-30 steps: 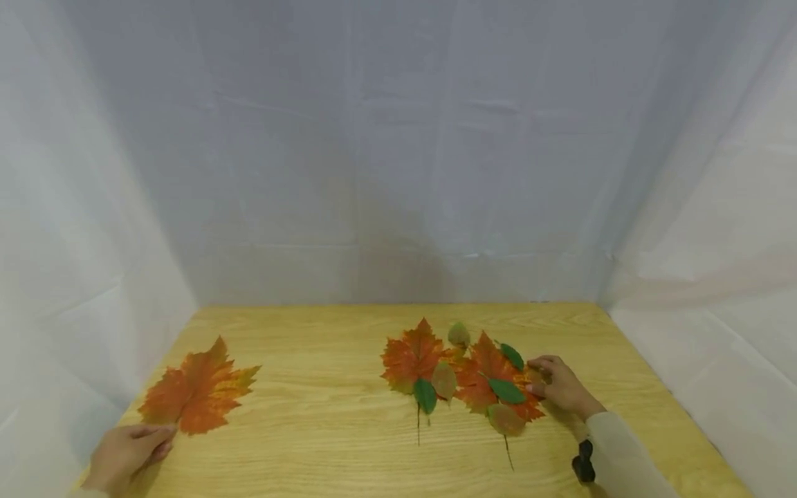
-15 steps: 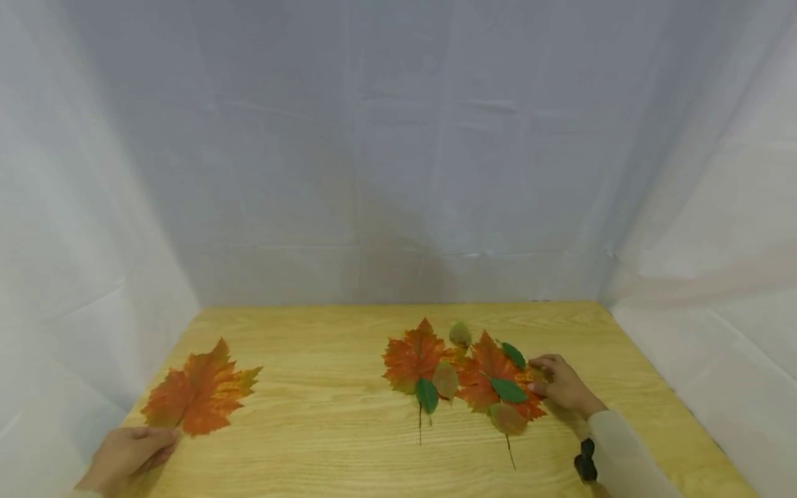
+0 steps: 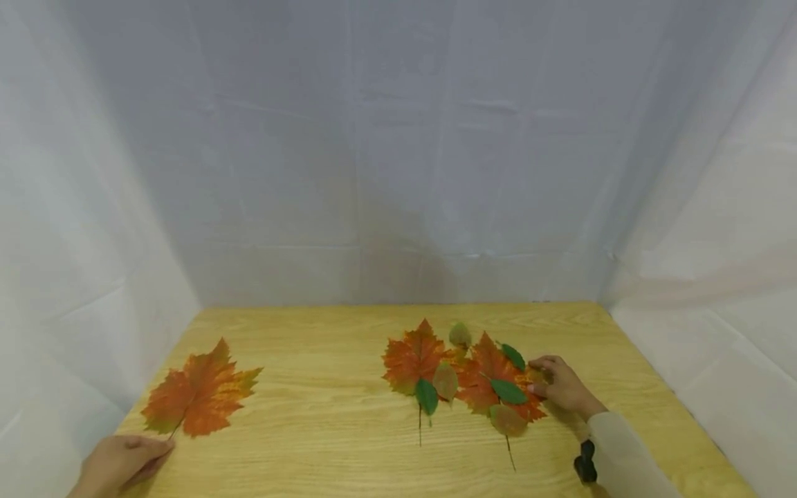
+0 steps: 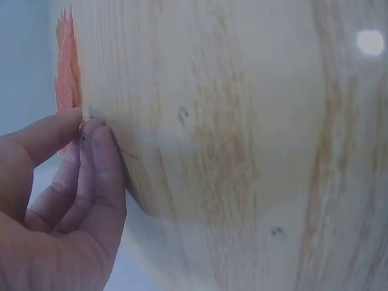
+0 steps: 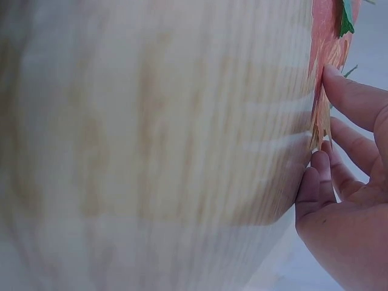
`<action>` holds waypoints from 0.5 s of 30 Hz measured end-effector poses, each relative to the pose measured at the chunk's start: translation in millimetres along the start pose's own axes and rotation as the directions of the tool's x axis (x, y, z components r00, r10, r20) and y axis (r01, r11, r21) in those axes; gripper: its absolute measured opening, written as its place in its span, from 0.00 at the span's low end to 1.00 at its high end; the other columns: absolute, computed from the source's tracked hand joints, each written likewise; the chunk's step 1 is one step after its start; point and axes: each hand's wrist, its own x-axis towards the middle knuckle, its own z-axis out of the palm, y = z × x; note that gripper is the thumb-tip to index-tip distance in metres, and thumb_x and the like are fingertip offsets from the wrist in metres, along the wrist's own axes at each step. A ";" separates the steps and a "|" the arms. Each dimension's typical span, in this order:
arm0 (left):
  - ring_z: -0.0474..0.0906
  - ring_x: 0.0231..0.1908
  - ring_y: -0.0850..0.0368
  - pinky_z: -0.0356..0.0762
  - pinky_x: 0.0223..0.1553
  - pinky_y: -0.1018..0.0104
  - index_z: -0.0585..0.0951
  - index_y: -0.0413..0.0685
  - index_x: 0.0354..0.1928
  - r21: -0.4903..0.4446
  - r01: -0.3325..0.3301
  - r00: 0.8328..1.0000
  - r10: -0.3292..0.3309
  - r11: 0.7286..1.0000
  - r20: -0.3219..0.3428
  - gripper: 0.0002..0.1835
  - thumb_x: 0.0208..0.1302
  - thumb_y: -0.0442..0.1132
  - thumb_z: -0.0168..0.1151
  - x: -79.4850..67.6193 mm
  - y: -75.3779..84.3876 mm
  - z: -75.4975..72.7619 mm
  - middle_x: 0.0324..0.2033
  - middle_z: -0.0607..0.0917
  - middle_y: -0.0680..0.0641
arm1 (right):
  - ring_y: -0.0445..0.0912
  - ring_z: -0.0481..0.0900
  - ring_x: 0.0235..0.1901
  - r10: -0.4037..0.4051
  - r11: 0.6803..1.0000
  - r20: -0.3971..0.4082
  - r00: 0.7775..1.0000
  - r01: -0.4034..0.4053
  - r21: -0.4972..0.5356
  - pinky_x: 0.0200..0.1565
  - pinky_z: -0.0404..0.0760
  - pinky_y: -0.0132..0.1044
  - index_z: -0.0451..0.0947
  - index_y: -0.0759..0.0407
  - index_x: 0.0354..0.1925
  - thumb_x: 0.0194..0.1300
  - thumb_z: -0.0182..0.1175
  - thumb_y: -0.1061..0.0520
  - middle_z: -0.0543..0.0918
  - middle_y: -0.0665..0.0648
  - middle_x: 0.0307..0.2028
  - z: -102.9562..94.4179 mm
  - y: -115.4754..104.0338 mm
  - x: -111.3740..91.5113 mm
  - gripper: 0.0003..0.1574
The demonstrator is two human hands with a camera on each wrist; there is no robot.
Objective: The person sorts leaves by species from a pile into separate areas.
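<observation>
At the left of the table, an orange maple leaf (image 3: pixel 202 391) lies with its stem toward my left hand (image 3: pixel 118 462), which pinches the stem between thumb and fingertips. The left wrist view shows this leaf (image 4: pixel 66 79) nearly edge-on above the bunched fingertips. Right of centre, two more orange maple leaves lie side by side, strewn with small green and brownish leaves. My right hand (image 3: pixel 563 386) touches the outer edge of the right-hand maple leaf (image 3: pixel 486 360). In the right wrist view its thumb rests at that leaf (image 5: pixel 321 66), apart from the relaxed fingers below.
The other maple leaf (image 3: pixel 412 356) overlaps a green leaf (image 3: pixel 426 396) and a brownish leaf (image 3: pixel 445 382) in view. More small leaves, one green (image 3: pixel 508 391) and one brownish (image 3: pixel 508 420), lie on the right-hand maple leaf. White sheeting (image 3: pixel 386 173) encloses the wooden table (image 3: pixel 311 443).
My left hand has drawn back from the leaf's base along its stem, down and slightly left, so more stem shows. The right hand and the leaves stay nearly where they were.
</observation>
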 end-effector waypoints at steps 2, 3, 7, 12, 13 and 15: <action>0.75 0.25 0.59 0.75 0.37 0.55 0.87 0.42 0.33 0.066 -0.018 1.000 0.018 0.998 -0.006 0.27 0.57 0.62 0.63 1.4 -2.5 -0.5 0.21 0.83 0.54 | 0.69 0.65 0.57 0.000 1.000 0.007 1.000 0.000 0.003 0.56 0.70 0.60 0.68 0.74 0.60 0.64 0.63 0.60 0.64 0.73 0.58 0.9 1.8 0.5 0.31; 0.74 0.24 0.59 0.74 0.36 0.55 0.87 0.43 0.30 0.090 -0.022 1.000 0.023 0.996 -0.007 0.28 0.58 0.63 0.62 2.1 -3.8 -0.6 0.19 0.81 0.54 | 0.69 0.65 0.57 0.002 1.000 0.007 1.000 -0.002 0.004 0.56 0.70 0.61 0.68 0.74 0.60 0.64 0.63 0.60 0.64 0.72 0.58 1.4 2.4 0.8 0.31; 0.68 0.18 0.58 0.67 0.29 0.63 0.82 0.50 0.19 0.141 -0.039 0.999 0.042 0.989 -0.012 0.28 0.59 0.66 0.59 4.7 -8.6 -0.1 0.12 0.73 0.55 | 0.69 0.65 0.57 -0.003 1.000 0.007 1.000 0.003 -0.008 0.55 0.70 0.61 0.68 0.73 0.60 0.64 0.63 0.60 0.64 0.72 0.59 2.7 4.8 1.6 0.31; 0.64 0.15 0.60 0.64 0.26 0.65 0.78 0.52 0.15 0.151 -0.052 0.998 0.058 0.987 -0.033 0.29 0.58 0.68 0.58 4.8 -10.4 2.0 0.09 0.69 0.56 | 0.69 0.65 0.57 -0.004 1.000 0.007 1.000 0.004 -0.014 0.55 0.71 0.61 0.68 0.73 0.60 0.63 0.63 0.60 0.65 0.72 0.58 3.6 6.3 1.9 0.31; 0.64 0.15 0.60 0.64 0.26 0.65 0.78 0.52 0.15 0.152 -0.054 0.997 0.060 0.987 -0.037 0.29 0.57 0.68 0.58 4.4 -10.2 2.4 0.09 0.69 0.56 | 0.69 0.65 0.57 -0.003 1.000 0.006 1.000 0.003 -0.012 0.55 0.70 0.61 0.68 0.73 0.60 0.63 0.63 0.60 0.65 0.72 0.58 3.7 6.3 1.9 0.31; 0.64 0.16 0.60 0.64 0.26 0.65 0.80 0.50 0.17 0.157 -0.052 0.997 0.060 0.986 -0.045 0.30 0.56 0.69 0.59 3.4 -9.2 3.1 0.10 0.69 0.56 | 0.69 0.65 0.57 -0.004 1.000 0.009 1.000 0.004 -0.013 0.55 0.70 0.61 0.68 0.74 0.60 0.64 0.63 0.60 0.64 0.72 0.58 3.7 5.9 1.7 0.31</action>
